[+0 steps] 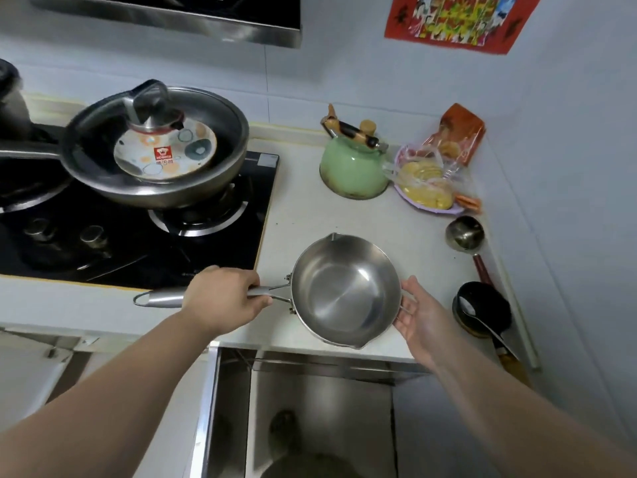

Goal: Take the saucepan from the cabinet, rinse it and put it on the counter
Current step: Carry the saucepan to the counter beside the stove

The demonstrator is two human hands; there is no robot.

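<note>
A small stainless steel saucepan (344,291) with two pouring lips sits upright at the front edge of the white counter (303,208), its long metal handle pointing left. My left hand (224,298) is closed around that handle near the bowl. My right hand (422,317) is open, palm toward the pan's right side, fingers at its small side loop; I cannot tell whether they touch it. Below the counter the cabinet (310,408) stands open, with dark contents at its bottom.
A black gas hob (138,243) to the left carries a large wok (158,146) holding a lid. At the back stand a green kettle (353,167) and bagged food (427,184). A ladle (465,236) and a small black pan (484,308) lie along the right wall.
</note>
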